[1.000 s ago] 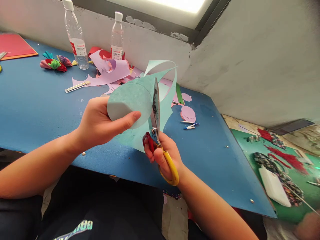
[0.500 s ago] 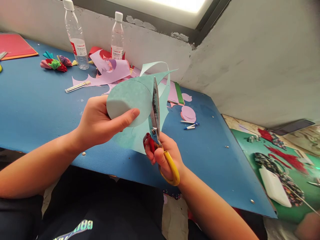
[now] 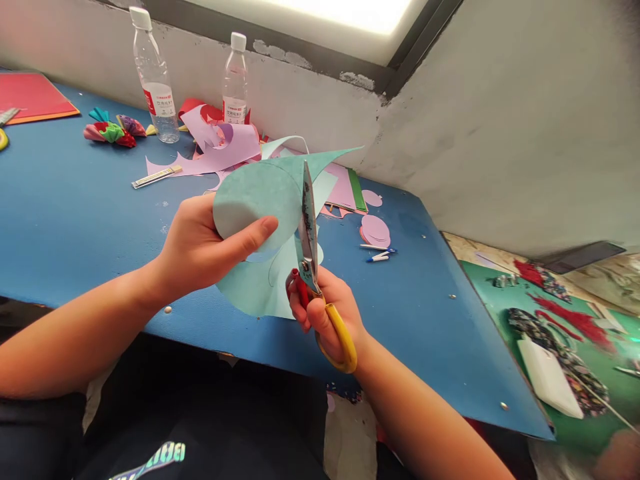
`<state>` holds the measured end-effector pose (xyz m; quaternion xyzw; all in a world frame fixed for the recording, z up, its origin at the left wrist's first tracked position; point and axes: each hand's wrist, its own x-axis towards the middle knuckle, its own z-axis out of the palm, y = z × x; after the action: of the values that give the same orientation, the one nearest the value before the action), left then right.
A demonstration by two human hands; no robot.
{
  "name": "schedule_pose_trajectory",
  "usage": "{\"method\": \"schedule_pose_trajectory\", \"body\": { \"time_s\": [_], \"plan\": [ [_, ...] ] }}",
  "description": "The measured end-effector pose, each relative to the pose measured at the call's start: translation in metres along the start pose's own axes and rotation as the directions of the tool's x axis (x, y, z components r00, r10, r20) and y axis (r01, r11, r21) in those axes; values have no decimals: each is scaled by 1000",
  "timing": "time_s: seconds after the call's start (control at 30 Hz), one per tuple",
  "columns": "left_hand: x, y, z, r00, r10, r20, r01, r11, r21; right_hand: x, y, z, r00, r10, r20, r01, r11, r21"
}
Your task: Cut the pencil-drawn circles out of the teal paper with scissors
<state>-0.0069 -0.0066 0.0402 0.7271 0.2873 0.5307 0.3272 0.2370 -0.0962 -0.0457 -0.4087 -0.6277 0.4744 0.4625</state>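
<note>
My left hand point(image 3: 215, 237) is closed on a sheet of light green paper point(image 3: 257, 197), its thumb lying across a rounded, partly cut-out part. My right hand point(image 3: 330, 310) grips a pair of scissors point(image 3: 309, 227) by handles of yellow and red, with the blades pointing up along the right edge of that rounded part. A pointed strip of the same paper sticks out to the upper right behind the blades. More green paper point(image 3: 250, 293) hangs below my left hand. The fingers of my left hand are hidden behind the paper.
Purple paper scraps point(image 3: 220, 150) lie behind my hands, near two plastic bottles point(image 3: 163, 110). Cut purple circles point(image 3: 375, 231) and pens point(image 3: 379, 255) lie to the right. A craft knife point(image 3: 156, 177) and fabric bundles point(image 3: 113, 131) are at left. A green table point(image 3: 485, 293) adjoins.
The scissors have shifted slightly left along the paper's edge. The green paper behind and below the blades has swung down and to the left. My left hand has barely moved.
</note>
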Motion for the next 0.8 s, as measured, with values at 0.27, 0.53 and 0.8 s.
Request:
{"method": "schedule_pose_trajectory", "body": {
  "time_s": [0.27, 0.53, 0.8],
  "plan": [
    [1, 1, 1, 997, 51, 60, -50, 998, -23, 3, -2, 0, 1000, -26, 17, 27, 999, -29],
    [0, 3, 2, 997, 52, 62, -51, 999, -17, 1, 1, 0, 999, -35, 4, 35, 999, -19],
    [0, 4, 0, 999, 12, 53, -11, 1000, -19, 0, -2, 0, 1000, -10, -7, 9, 999, -38]
  ]
}}
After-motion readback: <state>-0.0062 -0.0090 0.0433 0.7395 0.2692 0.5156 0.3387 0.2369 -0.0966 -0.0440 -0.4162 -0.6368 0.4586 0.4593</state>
